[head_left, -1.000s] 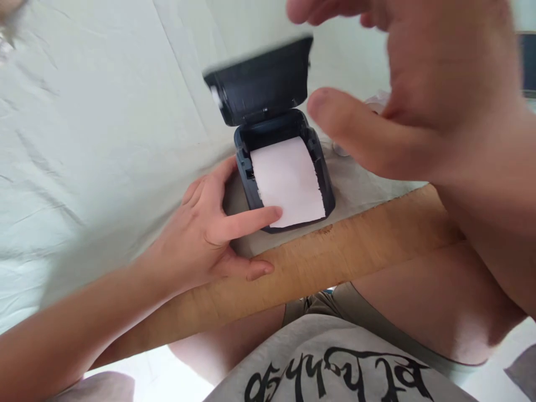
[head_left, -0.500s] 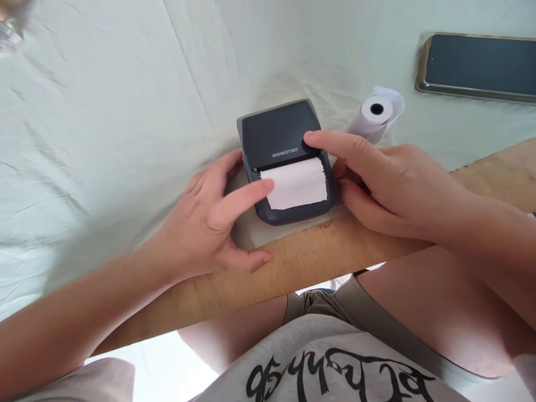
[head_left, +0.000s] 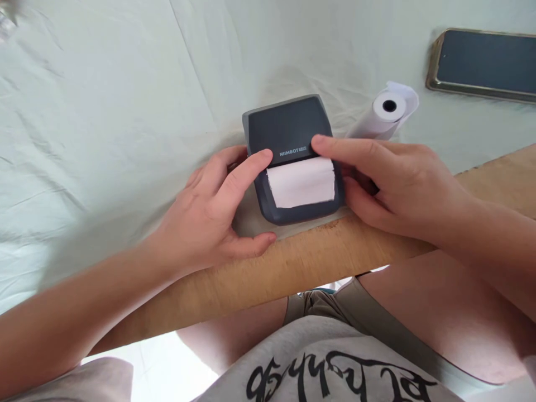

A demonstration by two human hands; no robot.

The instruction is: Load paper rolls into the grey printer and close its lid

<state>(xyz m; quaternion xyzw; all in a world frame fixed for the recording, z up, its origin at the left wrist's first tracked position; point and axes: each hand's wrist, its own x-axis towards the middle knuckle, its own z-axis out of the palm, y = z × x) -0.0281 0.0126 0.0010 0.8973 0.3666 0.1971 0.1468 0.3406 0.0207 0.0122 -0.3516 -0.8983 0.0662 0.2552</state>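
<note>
At the near edge of the worktop (head_left: 293,257), the printer (head_left: 310,214) is flanked by the left hand (head_left: 196,218) at eight o'clock and the right hand (head_left: 410,184) at three, fingers spread apart. Its lowered lid (head_left: 287,123) is touched by both, apparently being pressed over the paper (head_left: 301,184); even pressure seems called for. The roll (head_left: 379,120) is seen at two.

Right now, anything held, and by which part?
Printer, steadied at its sides: left grip on the left, fingertip on the lid's near-left corner; right grip on the right, fingertip at the near-right corner. Firm grasp: can't tell.
</note>
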